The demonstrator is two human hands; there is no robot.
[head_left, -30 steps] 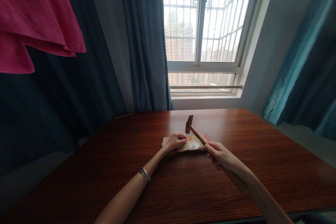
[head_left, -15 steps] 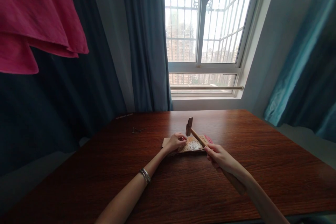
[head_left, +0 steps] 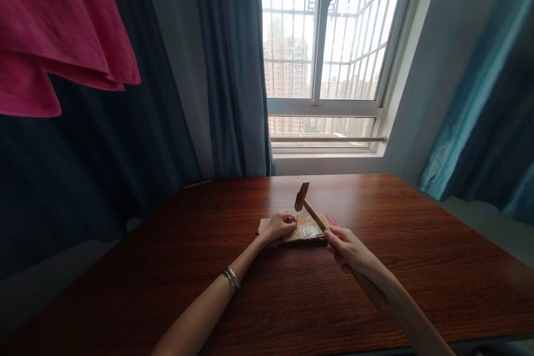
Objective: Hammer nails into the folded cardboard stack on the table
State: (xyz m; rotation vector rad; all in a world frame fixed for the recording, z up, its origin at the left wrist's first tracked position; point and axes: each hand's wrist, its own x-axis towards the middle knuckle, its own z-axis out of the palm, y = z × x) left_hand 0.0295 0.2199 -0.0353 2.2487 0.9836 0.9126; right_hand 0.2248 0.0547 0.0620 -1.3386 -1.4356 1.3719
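Note:
My right hand (head_left: 346,246) is wrapped round the wooden handle of a hammer (head_left: 316,216). The hammer's metal head is raised a little above a nail (head_left: 297,217), with a gap between them. Thumb and fingers of my left hand (head_left: 282,226) pinch the nail, which stands about upright over a patterned flat piece (head_left: 307,230), seemingly cardboard, on the table. That piece has dots, a shiny patch and a pinkish right end. My left hand covers part of its left side. Whether the nail's tip is in the piece is too small to tell.
Several thin dark nails (head_left: 219,207) lie on the brown wooden table (head_left: 258,300), left of and beyond my left hand. Behind the table are a blue curtain (head_left: 233,67) and a barred window (head_left: 292,28). Pink cloth (head_left: 67,28) hangs at the upper left.
The hammer head has lifted off the nail and tilted slightly up, so the nail's top now shows. My left hand has stayed in place.

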